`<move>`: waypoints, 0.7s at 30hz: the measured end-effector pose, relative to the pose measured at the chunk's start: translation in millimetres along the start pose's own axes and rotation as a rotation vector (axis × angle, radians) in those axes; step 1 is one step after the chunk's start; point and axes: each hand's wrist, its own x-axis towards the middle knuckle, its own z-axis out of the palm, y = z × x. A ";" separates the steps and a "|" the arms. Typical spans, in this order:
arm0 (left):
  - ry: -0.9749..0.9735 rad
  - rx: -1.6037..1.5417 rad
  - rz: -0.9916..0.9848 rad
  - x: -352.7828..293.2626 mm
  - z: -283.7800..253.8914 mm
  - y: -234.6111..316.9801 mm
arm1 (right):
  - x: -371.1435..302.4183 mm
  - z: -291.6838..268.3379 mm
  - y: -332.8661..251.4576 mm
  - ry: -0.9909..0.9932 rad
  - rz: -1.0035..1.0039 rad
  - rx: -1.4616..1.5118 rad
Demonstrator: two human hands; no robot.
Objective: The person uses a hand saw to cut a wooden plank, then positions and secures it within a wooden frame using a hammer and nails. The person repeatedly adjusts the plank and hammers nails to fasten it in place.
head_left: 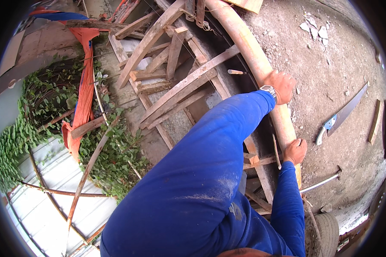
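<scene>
A long, thick, pale tan beam [253, 47] runs from the top of the head view down past both hands; its bend may be partly the lens, and whether it is wood or pipe I cannot tell. My left hand [280, 85], with a watch at the wrist, is closed over it, fingers curled on the far edge. Lower down and closer to me, my right hand [295, 152] grips the same beam, fingers folded over its right side. A thin stick [277, 152] stands just left of the right hand. A handsaw [347, 111] with a blue and white handle lies to the right.
Wooden frames and offcuts [176, 53] crowd the left of the beam. A hammer [321, 185], a short wood strip [375, 122] and broken shards [315, 31] lie on the right-hand ground. A tire [329, 233] sits lower right; vines [116, 150] and orange cloth [86, 85] at left.
</scene>
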 end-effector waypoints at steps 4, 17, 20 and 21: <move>-0.005 0.005 0.000 0.9 -0.1 -0.3 | 1.1 0.7 1.5 -0.037 0.025 -0.025; -0.002 0.003 0.000 0.1 -3.6 0.9 | 0.5 -2.2 -2.2 -0.042 0.029 -0.024; -0.007 -0.004 -0.003 0.1 -3.6 1.3 | -0.4 -1.2 -0.6 -0.017 0.003 -0.008; -0.007 -0.007 -0.005 0.2 -3.5 1.2 | -0.5 0.0 0.6 -0.007 -0.009 0.000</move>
